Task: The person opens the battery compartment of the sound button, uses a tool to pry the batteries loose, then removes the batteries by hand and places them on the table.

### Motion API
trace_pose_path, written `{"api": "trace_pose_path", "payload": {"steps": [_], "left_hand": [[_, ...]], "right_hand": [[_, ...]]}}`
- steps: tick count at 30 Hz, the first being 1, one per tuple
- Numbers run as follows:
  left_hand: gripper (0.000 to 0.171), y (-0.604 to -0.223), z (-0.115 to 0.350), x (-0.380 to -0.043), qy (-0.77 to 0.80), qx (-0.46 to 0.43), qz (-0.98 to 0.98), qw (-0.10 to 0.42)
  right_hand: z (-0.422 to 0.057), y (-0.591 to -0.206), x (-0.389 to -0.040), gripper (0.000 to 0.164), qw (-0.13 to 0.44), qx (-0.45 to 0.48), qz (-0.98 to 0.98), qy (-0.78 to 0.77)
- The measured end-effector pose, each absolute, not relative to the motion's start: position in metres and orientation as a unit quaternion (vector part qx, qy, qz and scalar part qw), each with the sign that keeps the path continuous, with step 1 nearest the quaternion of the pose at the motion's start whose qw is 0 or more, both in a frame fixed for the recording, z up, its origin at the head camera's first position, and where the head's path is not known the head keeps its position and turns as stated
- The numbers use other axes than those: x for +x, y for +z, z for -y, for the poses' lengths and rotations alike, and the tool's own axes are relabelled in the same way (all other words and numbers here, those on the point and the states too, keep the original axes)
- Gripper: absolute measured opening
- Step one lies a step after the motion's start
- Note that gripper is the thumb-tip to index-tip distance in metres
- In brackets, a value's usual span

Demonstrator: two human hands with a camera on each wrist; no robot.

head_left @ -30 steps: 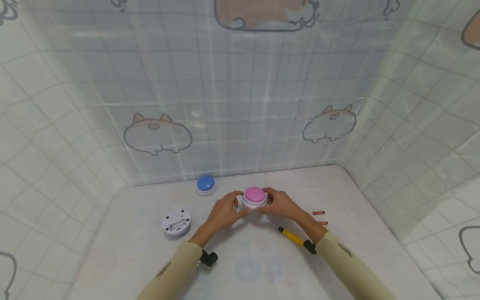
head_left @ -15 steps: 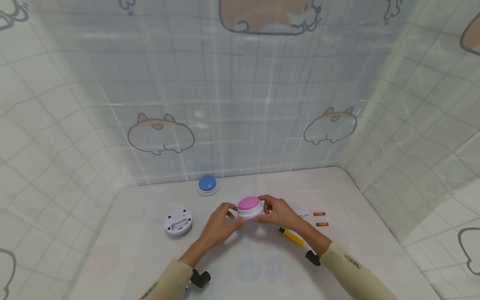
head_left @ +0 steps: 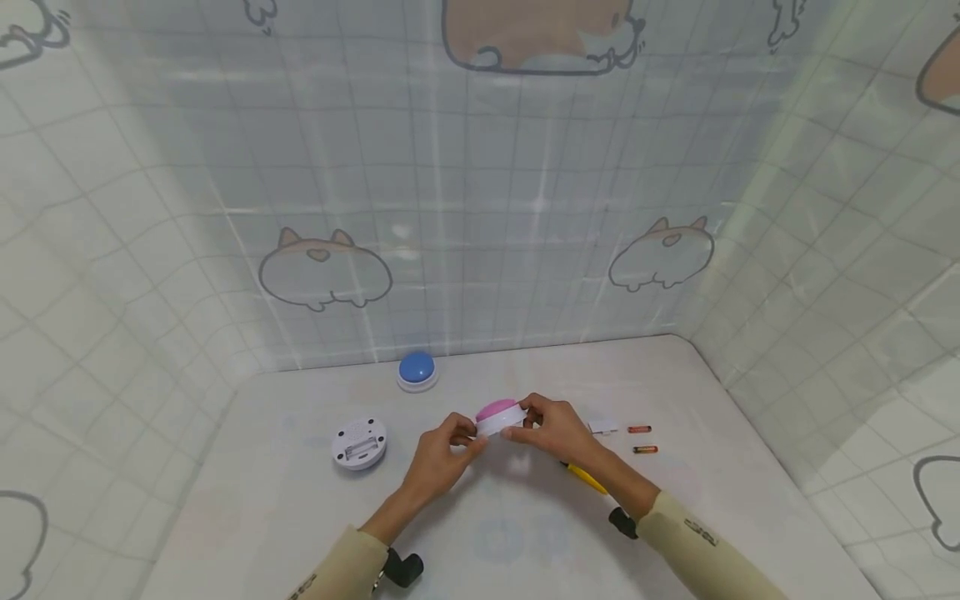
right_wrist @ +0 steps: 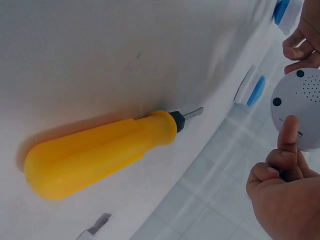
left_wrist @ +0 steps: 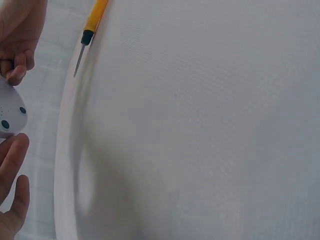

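A round push button with a pink top and white base (head_left: 500, 419) is held up between both hands, tilted so its top leans away. My left hand (head_left: 437, 457) pinches its left edge with fingers and thumb. On the right side, my right hand (head_left: 558, 429) grips the rim; in the right wrist view a fingertip of this hand touches the white underside (right_wrist: 306, 95), which shows dark feet and small speaker holes. Below the right forearm lies a yellow-handled screwdriver (right_wrist: 100, 157), its metal tip pointing toward the far side.
A blue-topped button (head_left: 417, 368) stands at the back. Left of the hands, another white button (head_left: 360, 444) lies upside down with its battery slot exposed. Two small red batteries (head_left: 640, 429) and a small white piece (head_left: 603, 427) lie to the right. A patterned curtain (head_left: 480, 208) rises behind.
The pink-topped button has come slightly nearer and tipped, so more of its white side faces me. Both hands have moved with it, keeping their grip.
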State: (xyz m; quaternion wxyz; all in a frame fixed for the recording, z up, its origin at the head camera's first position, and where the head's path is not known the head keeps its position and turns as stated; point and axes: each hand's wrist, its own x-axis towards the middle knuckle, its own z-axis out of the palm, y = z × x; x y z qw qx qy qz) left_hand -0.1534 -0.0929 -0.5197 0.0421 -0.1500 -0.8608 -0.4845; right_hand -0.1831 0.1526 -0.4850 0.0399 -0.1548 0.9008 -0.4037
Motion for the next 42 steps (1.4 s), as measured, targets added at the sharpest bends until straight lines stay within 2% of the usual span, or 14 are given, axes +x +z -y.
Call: {"api": "trace_pose_path", "payload": {"steps": [7,17,26,30,34,38,42], "left_hand": [[0.024,-0.513,0.095,-0.153,-0.495,-0.151,0.855,0.045],[0.015,-0.514,0.101,-0.157,-0.494,-0.163,0.852,0.052],[0.020,-0.514,0.105,-0.157,-0.472,-0.181,0.861,0.057],[0.023,-0.513,0.106,-0.157,-0.466,-0.185,0.863,0.053],[0.027,-0.511,0.106,-0.157,-0.460,-0.181,0.868,0.045],[0.039,-0.509,0.105,-0.158,-0.448,-0.180,0.875,0.040],[0.055,-0.510,0.104,-0.159,-0.427,-0.200,0.881,0.032]], "right_hand": [[-0.152,-0.485,-0.182,0.038,0.039,-0.169,-0.902,-0.395],[-0.148,-0.485,-0.181,0.036,0.032,-0.159,-0.908,-0.387],[-0.143,-0.487,-0.178,0.030,0.000,-0.162,-0.911,-0.379],[-0.143,-0.488,-0.177,0.034,-0.009,-0.172,-0.910,-0.377],[-0.144,-0.490,-0.177,0.047,-0.011,-0.200,-0.907,-0.370],[-0.145,-0.493,-0.178,0.063,0.000,-0.242,-0.901,-0.359],[-0.144,-0.495,-0.177,0.065,0.022,-0.257,-0.898,-0.357]]}}
